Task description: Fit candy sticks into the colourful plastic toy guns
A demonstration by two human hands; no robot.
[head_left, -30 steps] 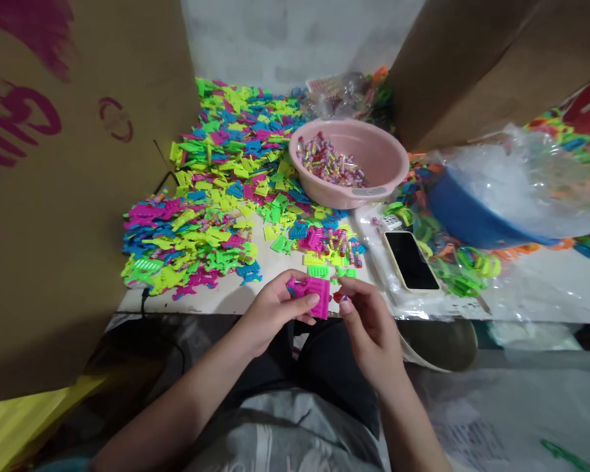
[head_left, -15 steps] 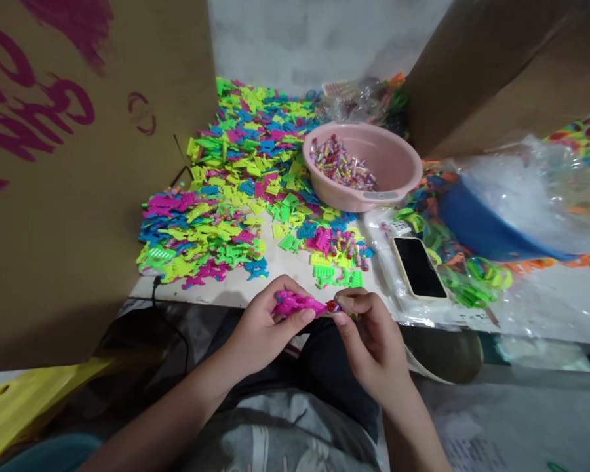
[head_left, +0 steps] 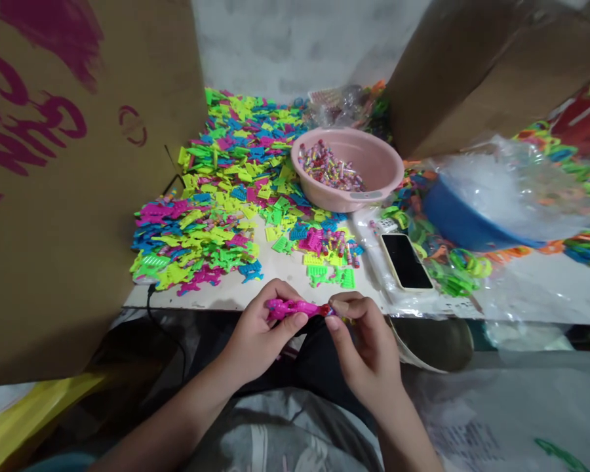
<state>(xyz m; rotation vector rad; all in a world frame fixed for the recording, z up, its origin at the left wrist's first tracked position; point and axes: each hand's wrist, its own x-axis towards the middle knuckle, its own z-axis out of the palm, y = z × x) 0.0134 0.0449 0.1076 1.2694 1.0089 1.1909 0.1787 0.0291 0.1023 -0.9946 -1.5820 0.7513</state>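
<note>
My left hand [head_left: 261, 333] is closed on a bright pink plastic toy piece [head_left: 291, 308], pinching it between thumb and fingers just off the table's front edge. My right hand [head_left: 366, 337] pinches a small wrapped candy tube [head_left: 326, 309] with a red end, which meets the right tip of the pink piece. Whether the two are joined I cannot tell, as fingers cover most of the tube. Just beyond my hands lie loose green comb-like pieces [head_left: 316, 274] and several candy tubes [head_left: 343, 245]. To their left is a heap of pink, yellow, green and blue toy pieces [head_left: 191, 242].
A pink basin [head_left: 381, 157] of candy tubes stands behind, beside a large spread of loose plastic pieces [head_left: 240, 151]. On the right are a phone [head_left: 407, 262] and a blue basin [head_left: 465, 223] under clear plastic. Cardboard boxes flank the table, one left [head_left: 103, 216], one right [head_left: 452, 85].
The view has shifted slightly, so the table's contents sit further left. Both hands keep their grips, and the pink piece has turned a little.
</note>
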